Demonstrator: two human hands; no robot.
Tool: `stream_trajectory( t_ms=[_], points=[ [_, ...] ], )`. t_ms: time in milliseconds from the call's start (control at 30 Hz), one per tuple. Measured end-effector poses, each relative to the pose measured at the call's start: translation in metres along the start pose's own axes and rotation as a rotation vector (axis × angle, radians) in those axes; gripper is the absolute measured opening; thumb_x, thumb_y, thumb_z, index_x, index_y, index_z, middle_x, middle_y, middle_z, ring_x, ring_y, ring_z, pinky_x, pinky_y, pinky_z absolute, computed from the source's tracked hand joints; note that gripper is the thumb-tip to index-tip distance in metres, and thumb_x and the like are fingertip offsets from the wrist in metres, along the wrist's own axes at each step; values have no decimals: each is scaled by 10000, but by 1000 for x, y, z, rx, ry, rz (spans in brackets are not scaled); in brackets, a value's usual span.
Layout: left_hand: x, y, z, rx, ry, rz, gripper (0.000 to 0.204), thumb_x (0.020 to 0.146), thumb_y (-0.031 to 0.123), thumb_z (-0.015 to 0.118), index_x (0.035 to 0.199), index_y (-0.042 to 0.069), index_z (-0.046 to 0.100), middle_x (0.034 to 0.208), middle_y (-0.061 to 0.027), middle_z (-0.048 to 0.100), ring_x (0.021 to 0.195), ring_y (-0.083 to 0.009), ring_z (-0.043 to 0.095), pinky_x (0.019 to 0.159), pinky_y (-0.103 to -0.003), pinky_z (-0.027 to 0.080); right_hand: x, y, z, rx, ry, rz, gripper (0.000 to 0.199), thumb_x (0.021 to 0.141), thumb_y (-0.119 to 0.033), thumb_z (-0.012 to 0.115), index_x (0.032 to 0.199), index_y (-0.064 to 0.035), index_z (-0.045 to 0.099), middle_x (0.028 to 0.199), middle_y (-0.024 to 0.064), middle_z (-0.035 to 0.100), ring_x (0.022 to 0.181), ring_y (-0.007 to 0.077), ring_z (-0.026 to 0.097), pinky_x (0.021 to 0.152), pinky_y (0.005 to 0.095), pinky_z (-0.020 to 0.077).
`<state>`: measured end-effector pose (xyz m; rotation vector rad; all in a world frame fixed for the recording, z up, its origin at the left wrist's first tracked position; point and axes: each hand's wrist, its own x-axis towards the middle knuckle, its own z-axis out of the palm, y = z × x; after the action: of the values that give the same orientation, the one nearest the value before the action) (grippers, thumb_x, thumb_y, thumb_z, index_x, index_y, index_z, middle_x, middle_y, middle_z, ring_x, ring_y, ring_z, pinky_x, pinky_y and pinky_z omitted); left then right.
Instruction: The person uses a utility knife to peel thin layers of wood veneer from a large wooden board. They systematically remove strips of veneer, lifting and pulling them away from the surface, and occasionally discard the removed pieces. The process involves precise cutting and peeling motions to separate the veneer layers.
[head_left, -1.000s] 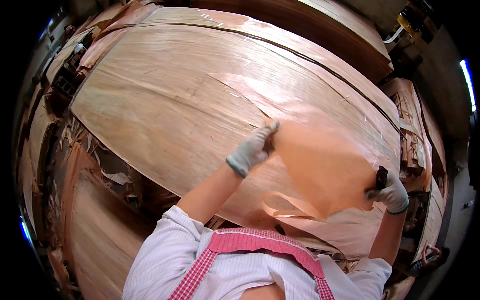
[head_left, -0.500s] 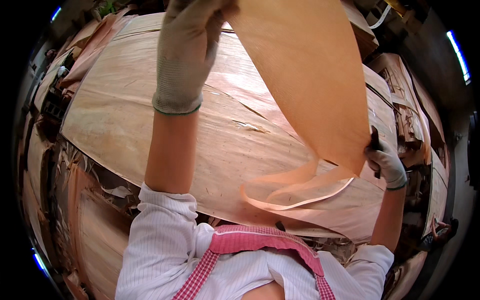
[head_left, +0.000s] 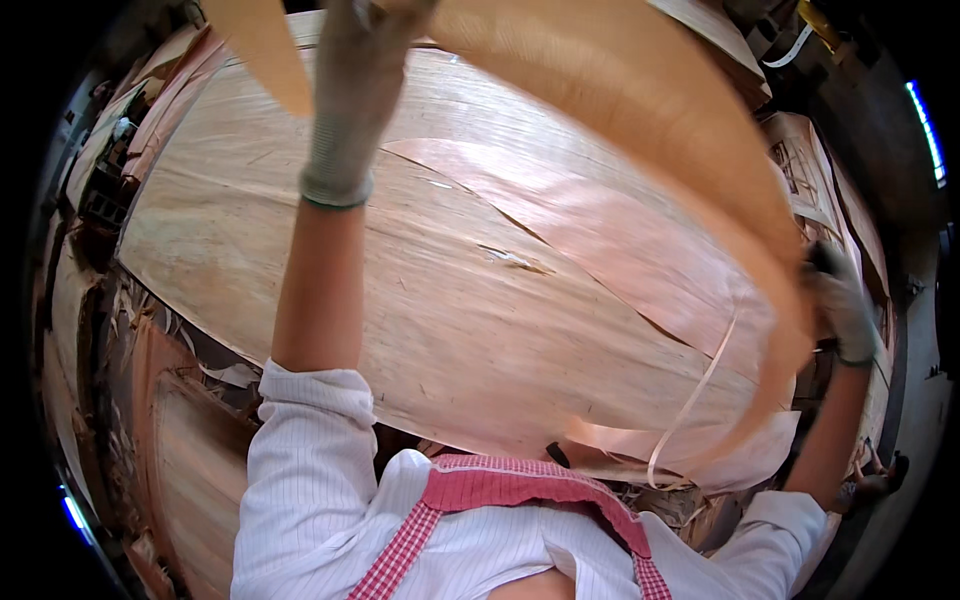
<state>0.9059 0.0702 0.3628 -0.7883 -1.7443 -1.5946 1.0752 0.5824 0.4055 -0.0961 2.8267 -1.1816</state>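
My left hand (head_left: 362,95), in a pale knit glove with a green cuff edge, is raised at the top of the view, closed on a thin tan wood veneer sheet (head_left: 640,110). The sheet bows in a wide arc to the right, blurred by motion; one end (head_left: 265,55) hangs to the left of the glove. My right hand (head_left: 845,305), also gloved, is at the right beside the sheet's curved edge, closed round a dark tool (head_left: 826,260) too smeared to name. Below both hands lies a broad pile of veneer (head_left: 260,240). A narrow veneer strip (head_left: 690,405) curls at its near right edge.
More veneer stacks stand left (head_left: 190,450) and right (head_left: 800,160) of the pile. Torn scraps (head_left: 235,375) litter the gap at the near left. Part of another person (head_left: 880,475) shows at the far right. A small dark object (head_left: 558,455) sits at the near edge.
My right hand has moved right and outward with the dark tool. The sheet has swung up and right into an arc, uncovering more of the pile. My left hand has shifted slightly up.
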Motion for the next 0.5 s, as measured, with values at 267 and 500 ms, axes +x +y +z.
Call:
stream_trajectory(
  t_ms=[267,500],
  points=[
    [-166,-205,3,5,-26,-1013,326,907,94,589,1202,2,486,876,-48,614,741,-107,576,624,-254,498,72,153,226,-88,-89,245,115,792,-9,586,898,-38,619,772,98,629,728,164,551,701,312,446],
    [-244,-290,-18,356,121,-1036,469,776,87,703,1181,-1,484,928,-147,668,842,-239,652,753,-345,506,95,138,301,-563,-187,387,142,839,-185,627,909,-72,579,868,176,641,844,368,600,708,441,447]
  ],
)
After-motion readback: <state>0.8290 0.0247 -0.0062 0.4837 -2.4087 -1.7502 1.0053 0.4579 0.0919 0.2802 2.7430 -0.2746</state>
